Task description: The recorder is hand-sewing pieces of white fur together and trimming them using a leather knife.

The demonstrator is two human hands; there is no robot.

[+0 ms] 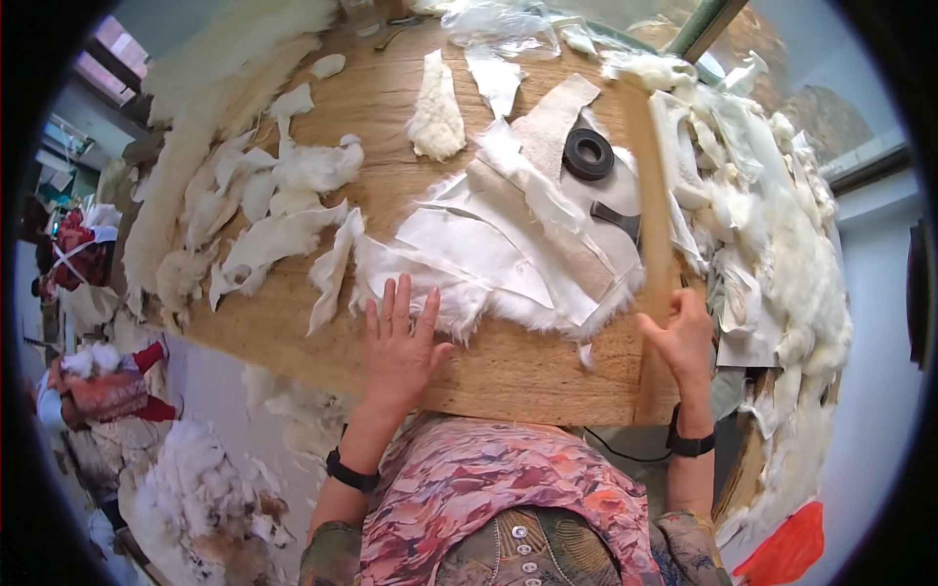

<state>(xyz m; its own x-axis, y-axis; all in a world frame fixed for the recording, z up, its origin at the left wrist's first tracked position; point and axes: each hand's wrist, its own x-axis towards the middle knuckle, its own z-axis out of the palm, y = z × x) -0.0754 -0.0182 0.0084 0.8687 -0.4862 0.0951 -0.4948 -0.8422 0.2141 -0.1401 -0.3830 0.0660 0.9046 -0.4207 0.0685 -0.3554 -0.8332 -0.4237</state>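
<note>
My left hand [401,337] lies flat with fingers spread on the wooden table, its fingertips at the near edge of a white fur pelt. Beyond it lie white hide pieces [469,244], skin side up with fur fringing their edges. My right hand [681,337] is closed at the table's right side, its thumb by a long wooden strip [657,244] that looks blurred. A small dark tip [684,281] shows above its fingers; the rest is hidden. On the hide pieces rest a black ring-shaped roll [588,153] and a flat dark tool [618,217].
Fur scraps [283,195] lie over the table's left part, and one piece [436,107] lies farther back. Clear plastic [498,29] sits at the far edge. White pelts [782,225] are heaped along the right. Fluffy fur [205,488] piles on the floor; a person [98,386] is at left.
</note>
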